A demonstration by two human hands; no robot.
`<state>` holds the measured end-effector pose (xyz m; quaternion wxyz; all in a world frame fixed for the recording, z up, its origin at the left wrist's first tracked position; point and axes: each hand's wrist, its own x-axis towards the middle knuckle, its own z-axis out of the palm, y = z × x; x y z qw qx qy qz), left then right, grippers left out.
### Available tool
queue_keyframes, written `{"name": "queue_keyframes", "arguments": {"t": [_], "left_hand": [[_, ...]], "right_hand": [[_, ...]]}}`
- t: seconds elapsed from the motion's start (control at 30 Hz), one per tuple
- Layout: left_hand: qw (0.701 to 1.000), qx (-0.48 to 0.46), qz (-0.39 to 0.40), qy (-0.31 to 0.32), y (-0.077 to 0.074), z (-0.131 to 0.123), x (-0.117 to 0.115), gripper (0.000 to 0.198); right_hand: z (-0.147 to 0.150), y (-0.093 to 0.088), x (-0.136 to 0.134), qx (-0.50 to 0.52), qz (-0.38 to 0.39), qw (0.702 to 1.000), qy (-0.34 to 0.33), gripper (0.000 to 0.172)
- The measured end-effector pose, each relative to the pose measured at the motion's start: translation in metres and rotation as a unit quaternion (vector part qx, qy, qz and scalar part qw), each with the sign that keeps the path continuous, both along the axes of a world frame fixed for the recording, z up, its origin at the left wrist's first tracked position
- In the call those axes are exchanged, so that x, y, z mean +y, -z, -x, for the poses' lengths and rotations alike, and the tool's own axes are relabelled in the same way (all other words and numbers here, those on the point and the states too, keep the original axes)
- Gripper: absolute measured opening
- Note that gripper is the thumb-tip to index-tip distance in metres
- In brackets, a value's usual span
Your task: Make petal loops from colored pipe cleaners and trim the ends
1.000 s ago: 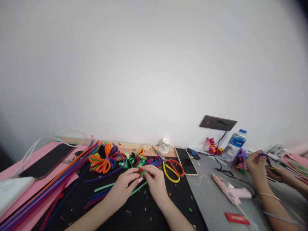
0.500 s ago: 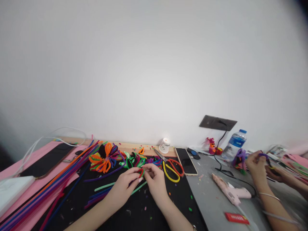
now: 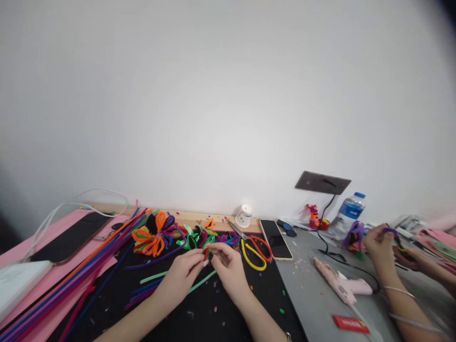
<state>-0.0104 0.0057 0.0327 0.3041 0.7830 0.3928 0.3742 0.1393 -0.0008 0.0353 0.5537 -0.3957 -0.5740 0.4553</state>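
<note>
Between the fingertips of my left hand (image 3: 181,273) and my right hand (image 3: 230,268) is a small bent pipe cleaner piece (image 3: 206,254), red with dark and green parts. Both hands pinch it above the black mat (image 3: 199,313). A light green pipe cleaner (image 3: 201,283) lies beneath the hands, partly covered by them. Just behind are looped green and white pipe cleaner shapes (image 3: 194,237). An orange pipe cleaner flower (image 3: 156,237) with several coloured petals rests to their left. Scissors (image 3: 254,254) with yellow and red handles lie right of my right hand.
Long pipe cleaners (image 3: 71,275) spread across pink paper at left, near a dark phone (image 3: 71,237). A paper cup (image 3: 243,216) and a second phone (image 3: 276,240) stand and lie behind. Rightward are a pink glue gun (image 3: 342,282), a bottle (image 3: 349,213) and a co-worker's hands (image 3: 381,244).
My fingers have turned the small piece, so its red side and a dark part now show where a red and green loop was visible. The hands stay in nearly the same place.
</note>
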Motion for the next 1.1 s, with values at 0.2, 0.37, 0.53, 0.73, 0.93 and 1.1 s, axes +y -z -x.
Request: {"name": "queue_keyframes", "arguments": {"t": [0.2,0.37,0.53,0.73,0.93,1.1], "left_hand": [[1.000,0.012,-0.005,0.017,-0.0011,-0.0013,-0.0015,0.026],[0.999,0.020,-0.001,0.031,0.0001,-0.0016,-0.0005,0.026],[0.999,0.032,0.011,0.021,0.0044,-0.0010,0.0010,0.026],[0.998,0.003,0.057,0.017,0.0000,-0.0019,-0.0033,0.016],[0.990,-0.072,0.118,0.020,0.0000,-0.0024,-0.0037,0.009],[0.988,-0.084,0.128,0.016,-0.0016,-0.0023,-0.0041,0.012]], "right_hand": [[-0.0034,0.0011,0.0035,-0.046,0.010,0.998,0.030,0.019],[-0.0026,-0.0004,0.0039,0.003,0.047,0.999,0.001,0.015],[-0.0020,-0.0020,0.0035,0.028,0.065,0.997,-0.001,0.010],[-0.0049,-0.0012,0.0050,0.028,0.065,0.997,0.006,0.008],[-0.0052,0.0005,0.0073,0.015,0.064,0.998,-0.004,0.011],[-0.0061,0.0024,0.0077,-0.028,0.044,0.999,0.000,0.012]]}}
